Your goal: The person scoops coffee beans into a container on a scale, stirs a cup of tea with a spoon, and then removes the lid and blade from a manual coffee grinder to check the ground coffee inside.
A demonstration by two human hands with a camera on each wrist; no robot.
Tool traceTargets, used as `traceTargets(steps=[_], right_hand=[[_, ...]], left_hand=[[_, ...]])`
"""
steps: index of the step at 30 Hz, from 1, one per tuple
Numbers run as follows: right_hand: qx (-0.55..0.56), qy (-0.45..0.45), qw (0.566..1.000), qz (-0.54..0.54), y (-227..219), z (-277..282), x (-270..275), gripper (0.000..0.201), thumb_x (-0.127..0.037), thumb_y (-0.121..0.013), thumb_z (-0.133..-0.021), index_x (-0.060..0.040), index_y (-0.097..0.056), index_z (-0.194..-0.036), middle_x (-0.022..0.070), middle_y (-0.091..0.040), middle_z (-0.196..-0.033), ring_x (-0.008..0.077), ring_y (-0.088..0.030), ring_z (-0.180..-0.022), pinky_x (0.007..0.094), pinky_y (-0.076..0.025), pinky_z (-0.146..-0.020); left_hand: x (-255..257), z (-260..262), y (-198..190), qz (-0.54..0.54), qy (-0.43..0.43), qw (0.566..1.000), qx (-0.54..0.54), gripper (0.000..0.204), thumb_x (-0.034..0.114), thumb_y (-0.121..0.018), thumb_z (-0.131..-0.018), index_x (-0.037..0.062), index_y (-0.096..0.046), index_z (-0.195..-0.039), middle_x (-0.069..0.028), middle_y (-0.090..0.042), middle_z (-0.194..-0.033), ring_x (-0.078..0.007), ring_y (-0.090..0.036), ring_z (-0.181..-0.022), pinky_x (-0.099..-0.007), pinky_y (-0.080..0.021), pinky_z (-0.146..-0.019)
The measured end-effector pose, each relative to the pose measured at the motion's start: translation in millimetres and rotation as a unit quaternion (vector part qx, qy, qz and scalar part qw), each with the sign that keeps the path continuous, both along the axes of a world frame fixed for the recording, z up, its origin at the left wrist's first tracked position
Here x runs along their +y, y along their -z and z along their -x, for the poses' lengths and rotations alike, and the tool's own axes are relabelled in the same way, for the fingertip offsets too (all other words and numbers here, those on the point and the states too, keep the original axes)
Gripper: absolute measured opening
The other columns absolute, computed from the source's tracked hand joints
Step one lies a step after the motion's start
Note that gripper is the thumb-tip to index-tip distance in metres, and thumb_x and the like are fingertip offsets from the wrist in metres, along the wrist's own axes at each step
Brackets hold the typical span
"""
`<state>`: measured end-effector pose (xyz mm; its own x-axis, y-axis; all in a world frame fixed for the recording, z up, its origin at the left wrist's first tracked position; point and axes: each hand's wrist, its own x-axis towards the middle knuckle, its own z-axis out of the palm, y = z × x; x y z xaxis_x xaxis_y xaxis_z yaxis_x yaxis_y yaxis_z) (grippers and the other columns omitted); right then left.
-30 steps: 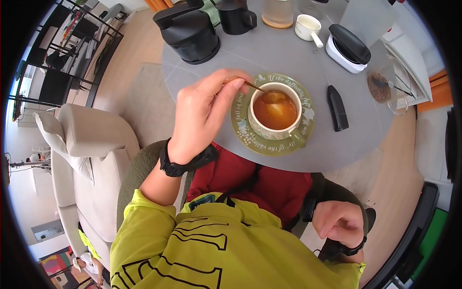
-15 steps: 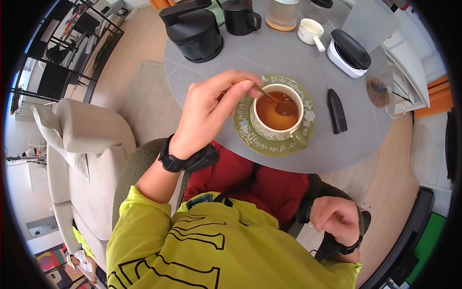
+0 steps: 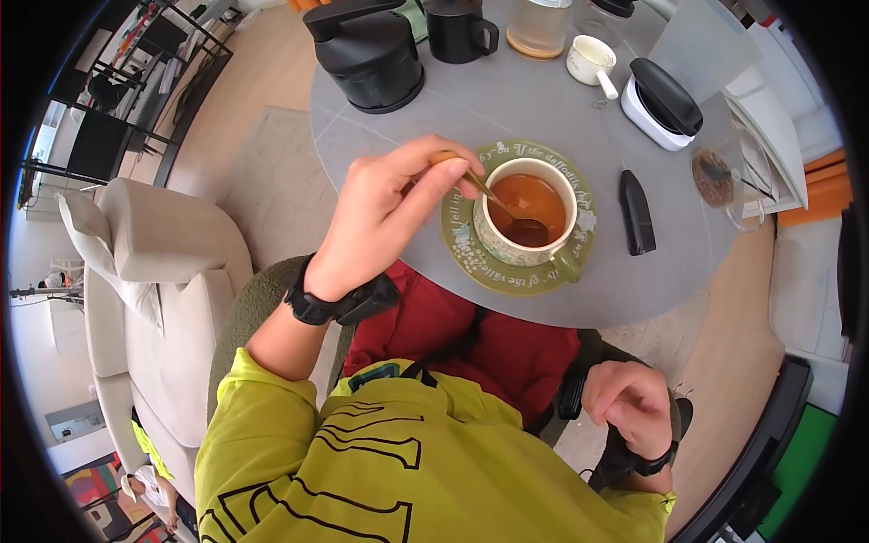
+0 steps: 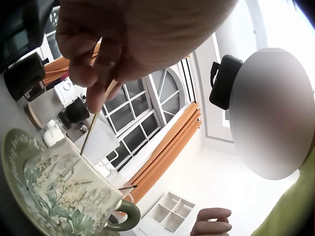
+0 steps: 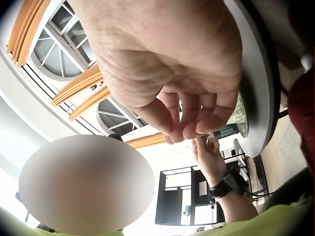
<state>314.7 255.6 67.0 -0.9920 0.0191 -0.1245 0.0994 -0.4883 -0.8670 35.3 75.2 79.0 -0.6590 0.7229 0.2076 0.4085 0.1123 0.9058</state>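
Observation:
My left hand (image 3: 385, 204) pinches the thin handle of a gold-coloured spoon (image 3: 477, 184) between thumb and fingers, above the left rim of a cup. The spoon's bowl sits in amber liquid near the cup's front wall. Flowers are printed on the outside of the cup (image 4: 74, 189), whose green handle points to the front right. Beneath it lies a green saucer (image 3: 460, 252) with white lettering. Off the table at the lower right, my right hand (image 3: 629, 403) hangs with loosely curled fingers. Nothing shows between those fingers (image 5: 211, 123) in the right wrist view.
A black oblong object (image 3: 636, 213) lies right of the saucer. Farther back stand a black kettle (image 3: 367, 63), a black mug (image 3: 455, 32), a small white handled pot (image 3: 590, 59) and a white-and-black device (image 3: 661, 104). At the right edge is a clear container (image 3: 715, 176) of brown bits.
The spoon's bowl has swept through the liquid from the cup's back, past the right side, to the front. My left hand shifted slightly with it. The right hand stays low at the side.

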Motion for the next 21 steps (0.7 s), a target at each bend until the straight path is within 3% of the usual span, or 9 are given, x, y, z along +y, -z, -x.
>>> traceTargets(steps=[1,5,7,11,13,16,17,18,21], right_hand=[[-0.001,0.003,1.0,0.0,0.4,0.4,-0.4,0.009,-0.003,-0.06,-0.087,0.004,-0.061,-0.093,0.0128,-0.058,-0.086,0.0175,-0.053,-0.072,0.0272,-0.043,-0.064],[-0.004,0.008,1.0,-0.002,2.5,1.4,-0.9,0.009,-0.003,-0.059,-0.087,0.0041,-0.061,-0.093,0.0128,-0.058,-0.085,0.0172,-0.053,-0.072,0.0273,-0.042,-0.063],[-0.01,0.019,1.0,-0.018,2.4,3.1,-1.6,0.009,-0.004,-0.058,-0.088,0.0037,-0.06,-0.092,0.0116,-0.057,-0.082,0.017,-0.052,-0.072,0.027,-0.041,-0.062],[-0.01,0.043,0.997,-0.058,8.8,7.5,-0.5,0.009,-0.006,-0.057,-0.089,0.0023,-0.061,-0.091,0.0091,-0.057,-0.078,0.0155,-0.051,-0.069,0.0258,-0.04,-0.062],[-0.022,0.073,0.987,-0.143,13.4,10.1,1.6,0.011,-0.006,-0.054,-0.091,0.0011,-0.059,-0.097,0.0054,-0.055,-0.075,0.0122,-0.05,-0.067,0.0244,-0.038,-0.061],[-0.113,0.14,0.967,-0.179,7.8,23.1,-4.0,0.014,-0.005,-0.051,-0.093,0.0005,-0.056,-0.106,0.0032,-0.054,-0.076,0.0095,-0.048,-0.066,0.0235,-0.038,-0.061],[-0.112,0.13,0.96,-0.223,9.3,28.0,-0.7,0.022,-0.005,-0.048,-0.095,-0.0004,-0.051,-0.116,0.0023,-0.053,-0.076,0.008,-0.048,-0.065,0.0226,-0.038,-0.06],[-0.117,0.137,0.958,-0.223,7.3,34.0,-2.8,0.022,-0.005,-0.048,-0.095,-0.0004,-0.051,-0.116,0.0023,-0.053,-0.076,0.008,-0.048,-0.065,0.0226,-0.038,-0.06],[-0.143,0.179,0.931,-0.283,8.1,51.2,-8.6,0.033,-0.007,-0.048,-0.096,-0.0015,-0.046,-0.128,0.0033,-0.054,-0.077,0.0063,-0.049,-0.059,0.0198,-0.041,-0.052]], left_hand=[[1.7,-1.0,1.4,-0.008,0.009,0.999,-0.041,0.015,0.01,-0.054,-0.095,0.0003,-0.065,-0.098,-0.0033,-0.068,-0.077,-0.0062,-0.052,-0.058,-0.0219,-0.042,-0.052],[6.1,-0.6,1.0,-0.011,0.015,0.999,-0.025,0.016,0.009,-0.054,-0.095,0.0005,-0.066,-0.1,-0.0048,-0.069,-0.079,-0.0082,-0.056,-0.062,-0.0231,-0.045,-0.056],[7.3,0.2,1.0,-0.033,0.003,0.997,0.069,0.015,0.007,-0.055,-0.093,0.0006,-0.066,-0.1,-0.0074,-0.069,-0.082,-0.0135,-0.061,-0.067,-0.025,-0.048,-0.061],[-0.4,5.7,-0.4,-0.018,-0.02,0.989,0.149,0.014,0.005,-0.056,-0.091,0.0003,-0.067,-0.1,-0.0099,-0.069,-0.086,-0.0191,-0.065,-0.073,-0.0266,-0.05,-0.066],[-7.4,6.5,-0.6,-0.018,-0.008,0.99,0.137,0.014,0.003,-0.057,-0.09,0.0006,-0.067,-0.099,-0.0106,-0.069,-0.088,-0.0205,-0.066,-0.075,-0.0269,-0.05,-0.067],[-15.4,8.8,1.1,-0.033,0.021,0.992,0.121,0.015,0.001,-0.056,-0.089,0.0002,-0.067,-0.1,-0.0109,-0.069,-0.091,-0.0199,-0.065,-0.073,-0.0275,-0.05,-0.067],[-18.0,10.8,1.5,-0.035,0.029,0.992,0.118,0.015,0.001,-0.056,-0.089,0.0002,-0.067,-0.1,-0.0109,-0.069,-0.091,-0.0199,-0.065,-0.073,-0.0275,-0.05,-0.067],[-21.0,13.0,1.8,-0.035,0.042,0.992,0.113,0.015,0.001,-0.056,-0.089,0.0002,-0.067,-0.1,-0.0107,-0.069,-0.093,-0.019,-0.064,-0.073,-0.0275,-0.05,-0.066],[-29.6,18.1,-1.5,-0.023,0.07,0.994,0.085,0.017,0.0,-0.054,-0.089,-0.0001,-0.068,-0.099,-0.0105,-0.07,-0.096,-0.0173,-0.064,-0.073,-0.0275,-0.05,-0.064]])
